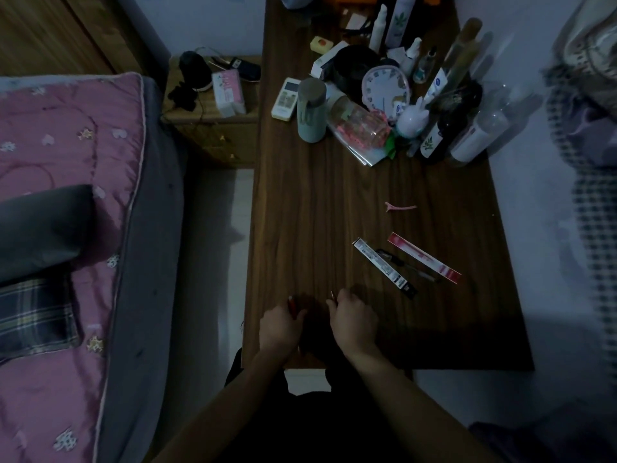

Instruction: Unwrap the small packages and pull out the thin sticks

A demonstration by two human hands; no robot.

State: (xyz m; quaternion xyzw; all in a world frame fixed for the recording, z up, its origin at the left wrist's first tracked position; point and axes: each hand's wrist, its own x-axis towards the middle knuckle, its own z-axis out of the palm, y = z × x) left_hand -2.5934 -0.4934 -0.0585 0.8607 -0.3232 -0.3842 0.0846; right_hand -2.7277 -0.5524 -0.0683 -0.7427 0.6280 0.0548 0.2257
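I see the bed (66, 195) at left and the dark desk (317, 202) ahead, bottles crowded at its far end. Near the front edge both hands curl around small things — the left hand (280, 325) pinches a red stick (291, 302), the right hand (354, 319) a thin pale pin (332, 294). Both look light, stiff and slippery, I judge — best gripped mid-shaft.

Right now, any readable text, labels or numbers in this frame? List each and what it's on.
None can be read.
Black-and-white box: print, too small.
Red-and-white box: print blurred.
Round clock: numerals blurred.
Remote control: display and buttons illegible.
Dark bottle: leaf emblem only, no legible words.
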